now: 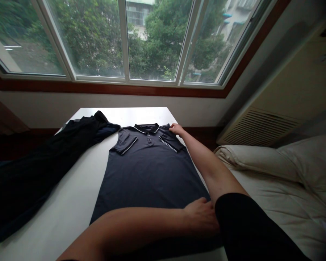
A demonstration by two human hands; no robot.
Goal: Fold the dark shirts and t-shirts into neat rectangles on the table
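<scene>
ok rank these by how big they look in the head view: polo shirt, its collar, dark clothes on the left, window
1. Window
2. Polo shirt and dark clothes: too close to rank, since the shirt is partly covered and the clothes run off the picture's edge
3. Collar, clearly smallest

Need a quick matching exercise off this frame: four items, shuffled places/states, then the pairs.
Column 1
1. right hand
2. grey polo shirt
3. dark clothing
4. left hand

Column 2
A. heaped along the picture-left side of the white table
B. low on the shirt, toward its picture-right edge
C. at the shirt's top corner, picture right
D. spread out, short sleeves turned inward

Pairs: 1-C, 2-D, 3-A, 4-B
</scene>
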